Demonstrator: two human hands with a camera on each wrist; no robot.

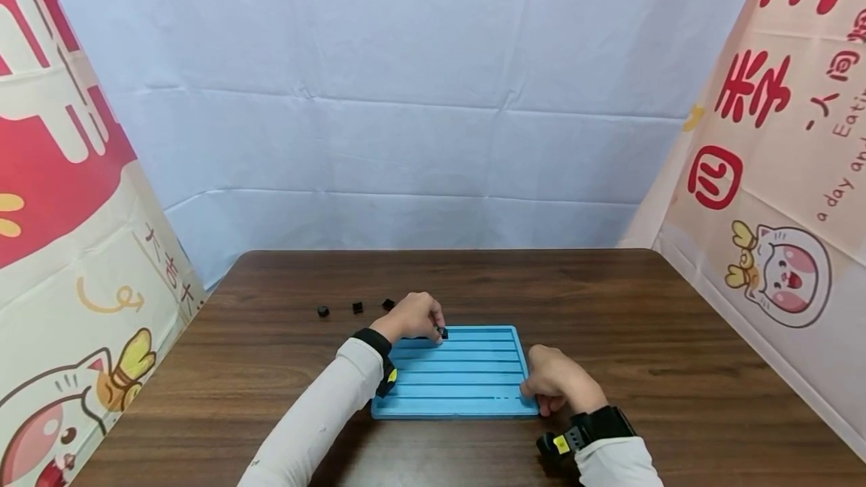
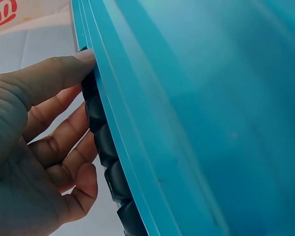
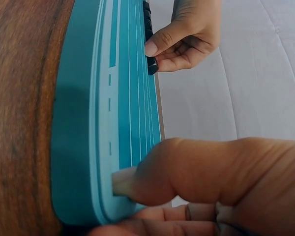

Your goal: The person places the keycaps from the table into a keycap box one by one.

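Observation:
A light-blue ridged tray (image 1: 460,379) lies on the table. At its far edge my left hand (image 1: 414,316) pinches a small black block (image 1: 443,333) between thumb and fingers. In the left wrist view a row of similar black blocks (image 2: 106,142) runs along that edge, end to end with the pinched one; in the head view the left hand and wrist hide most of this row. My right hand (image 1: 560,378) grips the tray's near right corner. Its thumb (image 3: 125,183) presses on the rim, with the other fingers curled at the outer side, partly hidden.
Three loose black blocks, the leftmost block (image 1: 323,311) among them, lie on the brown wooden table (image 1: 609,307) beyond the tray, to the left. A pale cloth (image 1: 406,134) hangs behind the table, with printed cloths at both sides.

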